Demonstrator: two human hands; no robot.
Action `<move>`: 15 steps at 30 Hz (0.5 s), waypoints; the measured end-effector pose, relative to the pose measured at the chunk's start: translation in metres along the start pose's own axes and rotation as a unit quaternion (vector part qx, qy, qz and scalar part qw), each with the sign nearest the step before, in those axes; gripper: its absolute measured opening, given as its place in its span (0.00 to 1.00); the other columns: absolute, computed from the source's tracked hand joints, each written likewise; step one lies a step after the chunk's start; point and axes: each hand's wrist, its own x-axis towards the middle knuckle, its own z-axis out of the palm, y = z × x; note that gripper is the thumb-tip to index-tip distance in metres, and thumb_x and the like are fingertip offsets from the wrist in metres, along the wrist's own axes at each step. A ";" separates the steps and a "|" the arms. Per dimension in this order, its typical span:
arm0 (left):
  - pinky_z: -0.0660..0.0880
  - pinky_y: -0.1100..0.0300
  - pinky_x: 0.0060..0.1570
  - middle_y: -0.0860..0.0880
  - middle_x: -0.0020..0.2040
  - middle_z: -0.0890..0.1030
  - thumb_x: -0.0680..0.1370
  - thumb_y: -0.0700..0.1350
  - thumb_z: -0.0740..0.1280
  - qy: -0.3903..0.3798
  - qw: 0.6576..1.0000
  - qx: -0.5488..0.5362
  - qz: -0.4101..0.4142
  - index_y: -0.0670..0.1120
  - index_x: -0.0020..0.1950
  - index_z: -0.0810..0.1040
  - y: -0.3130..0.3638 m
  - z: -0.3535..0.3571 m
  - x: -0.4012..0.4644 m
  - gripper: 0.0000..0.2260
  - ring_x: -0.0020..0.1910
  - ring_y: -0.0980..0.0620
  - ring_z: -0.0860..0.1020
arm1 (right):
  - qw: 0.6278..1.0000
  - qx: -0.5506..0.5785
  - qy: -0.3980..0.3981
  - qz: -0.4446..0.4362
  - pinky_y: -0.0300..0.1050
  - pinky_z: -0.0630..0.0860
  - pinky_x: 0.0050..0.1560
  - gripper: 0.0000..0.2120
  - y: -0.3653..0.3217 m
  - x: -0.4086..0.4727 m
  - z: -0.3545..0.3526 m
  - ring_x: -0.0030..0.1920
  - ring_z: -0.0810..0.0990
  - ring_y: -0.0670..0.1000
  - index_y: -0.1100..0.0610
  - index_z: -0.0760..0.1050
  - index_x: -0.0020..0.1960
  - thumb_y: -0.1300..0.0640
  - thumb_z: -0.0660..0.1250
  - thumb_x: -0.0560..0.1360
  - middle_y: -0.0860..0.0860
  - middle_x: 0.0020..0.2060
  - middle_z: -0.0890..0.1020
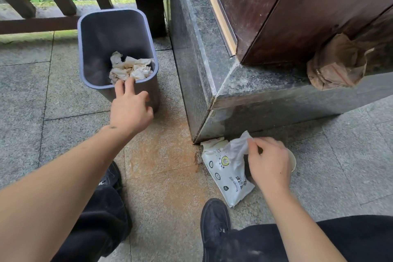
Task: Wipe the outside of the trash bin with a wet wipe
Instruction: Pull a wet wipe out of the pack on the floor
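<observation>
A grey-purple plastic trash bin [146, 89] stands upright on the paved floor at upper left, with crumpled used wipes [130, 68] inside. My left hand [130, 108] reaches over its near rim, fingers spread, fingertips at the rim edge, holding nothing. A white wet-wipe pack [223, 174] lies on the floor by the stone corner. My right hand [270, 161] pinches a white wet wipe [239, 147] that sticks up out of the pack's opening.
A dark granite plinth [202, 59] with a brown wooden door frame stands right of the bin. A crumpled brown paper bag [336, 66] sits on the plinth ledge. A wooden railing runs behind the bin. My black shoes [214, 221] rest on the floor.
</observation>
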 end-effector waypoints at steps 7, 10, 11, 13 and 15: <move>0.76 0.43 0.45 0.42 0.73 0.62 0.71 0.47 0.69 0.001 1.000 -0.008 0.003 0.45 0.47 0.78 0.000 -0.003 -0.001 0.07 0.72 0.40 0.55 | 0.995 -0.087 -0.039 0.004 0.45 0.66 0.30 0.15 -0.010 0.005 -0.039 0.33 0.72 0.52 0.55 0.77 0.33 0.53 0.62 0.77 0.49 0.32 0.78; 0.77 0.43 0.46 0.41 0.74 0.62 0.72 0.47 0.69 -0.004 1.000 -0.008 -0.001 0.45 0.47 0.79 -0.001 -0.004 0.000 0.08 0.73 0.39 0.54 | 0.999 -0.044 0.010 -0.026 0.44 0.66 0.32 0.12 -0.015 0.002 -0.050 0.36 0.75 0.53 0.54 0.78 0.35 0.55 0.63 0.76 0.48 0.33 0.78; 0.77 0.43 0.46 0.41 0.74 0.62 0.72 0.47 0.69 -0.005 1.000 -0.011 -0.001 0.44 0.47 0.79 -0.001 -0.005 -0.001 0.08 0.73 0.39 0.54 | 0.999 -0.048 -0.001 -0.025 0.44 0.66 0.33 0.12 -0.016 -0.001 -0.050 0.36 0.76 0.53 0.54 0.77 0.35 0.55 0.63 0.77 0.48 0.33 0.78; 0.78 0.42 0.47 0.41 0.74 0.62 0.72 0.47 0.69 -0.009 1.000 -0.011 0.005 0.44 0.47 0.79 -0.001 -0.004 0.000 0.08 0.73 0.39 0.54 | 1.000 -0.018 0.009 -0.008 0.44 0.67 0.32 0.13 -0.015 -0.006 -0.054 0.36 0.76 0.52 0.56 0.77 0.34 0.56 0.63 0.76 0.47 0.32 0.78; 0.78 0.42 0.47 0.41 0.74 0.62 0.72 0.47 0.69 -0.006 1.000 -0.012 -0.002 0.45 0.47 0.79 -0.002 -0.005 0.001 0.08 0.73 0.39 0.54 | 0.998 0.011 0.055 -0.013 0.45 0.70 0.33 0.13 -0.017 -0.004 -0.059 0.37 0.76 0.51 0.56 0.79 0.36 0.55 0.63 0.77 0.47 0.32 0.78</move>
